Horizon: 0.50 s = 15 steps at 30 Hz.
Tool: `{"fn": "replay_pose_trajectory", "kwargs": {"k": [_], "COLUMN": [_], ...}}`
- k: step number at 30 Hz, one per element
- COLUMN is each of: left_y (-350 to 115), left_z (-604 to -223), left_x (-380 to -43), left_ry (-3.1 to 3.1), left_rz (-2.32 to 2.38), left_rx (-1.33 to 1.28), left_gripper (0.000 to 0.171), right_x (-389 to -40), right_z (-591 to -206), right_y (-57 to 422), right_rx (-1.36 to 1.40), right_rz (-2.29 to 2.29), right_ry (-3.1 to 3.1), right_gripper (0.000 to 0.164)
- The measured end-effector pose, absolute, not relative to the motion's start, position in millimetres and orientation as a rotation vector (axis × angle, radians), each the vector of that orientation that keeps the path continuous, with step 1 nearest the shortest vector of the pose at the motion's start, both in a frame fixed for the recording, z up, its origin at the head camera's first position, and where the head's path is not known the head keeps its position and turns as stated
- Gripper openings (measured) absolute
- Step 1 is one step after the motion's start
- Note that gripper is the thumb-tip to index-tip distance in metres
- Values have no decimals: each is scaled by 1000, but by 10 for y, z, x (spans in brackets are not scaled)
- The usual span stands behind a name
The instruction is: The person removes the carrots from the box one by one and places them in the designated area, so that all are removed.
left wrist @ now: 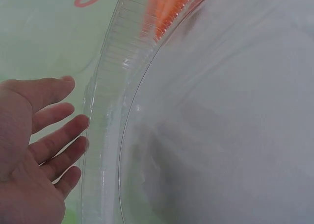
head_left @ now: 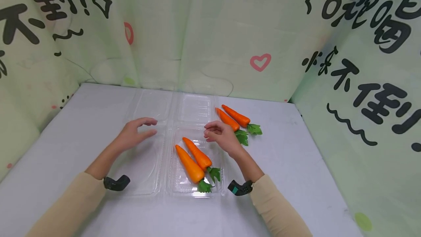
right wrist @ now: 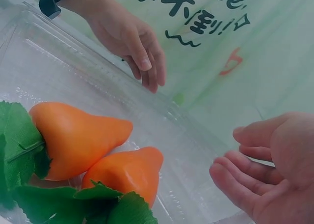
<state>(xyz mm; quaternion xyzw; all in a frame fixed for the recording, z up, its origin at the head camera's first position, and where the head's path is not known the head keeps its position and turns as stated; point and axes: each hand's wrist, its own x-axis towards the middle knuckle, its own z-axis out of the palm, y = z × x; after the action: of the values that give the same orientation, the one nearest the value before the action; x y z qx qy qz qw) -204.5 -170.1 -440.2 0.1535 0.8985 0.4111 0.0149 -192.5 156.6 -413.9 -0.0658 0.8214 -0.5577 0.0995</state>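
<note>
Two orange toy carrots with green leaves, a left carrot (head_left: 189, 164) and a right carrot (head_left: 198, 154), lie side by side in a clear plastic box (head_left: 175, 189). Its see-through lid (head_left: 141, 187) is folded out flat to the left. My left hand (head_left: 135, 133) hovers above the lid with its fingers extended and apart, holding nothing. Over the box's far right side is my right hand (head_left: 224, 137), its fingers loosely bent and nothing between them. In the right wrist view both carrots (right wrist: 73, 138) sit below and left of the right hand (right wrist: 274, 167).
Two more carrots (head_left: 236, 115) lie on the white table (head_left: 279, 178) at the back right, beyond the right hand. Behind the near box is another clear plastic box (head_left: 195, 107), opened out. A printed curtain (head_left: 210, 28) hangs around the table's back and sides.
</note>
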Motion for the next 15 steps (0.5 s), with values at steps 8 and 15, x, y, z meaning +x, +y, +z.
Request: {"fn": "replay_pose_trajectory", "kwargs": {"k": [8,15], "left_y": [-1662,-1575], "left_z": [-4401,-4404], "left_x": [-2019,-1979], "left_ry": [2836,2878], "left_rz": [1269,1231], "left_rx": [484,488], "left_gripper": [39,39], "right_x": [-1905,-1871], "right_z": [-4142,-4132], "right_y": [1557,1545], "right_rx": [-213,-224], "right_rz": [-1631,-1608], "right_ry": [2410,2372], "right_gripper": [33,36]}}
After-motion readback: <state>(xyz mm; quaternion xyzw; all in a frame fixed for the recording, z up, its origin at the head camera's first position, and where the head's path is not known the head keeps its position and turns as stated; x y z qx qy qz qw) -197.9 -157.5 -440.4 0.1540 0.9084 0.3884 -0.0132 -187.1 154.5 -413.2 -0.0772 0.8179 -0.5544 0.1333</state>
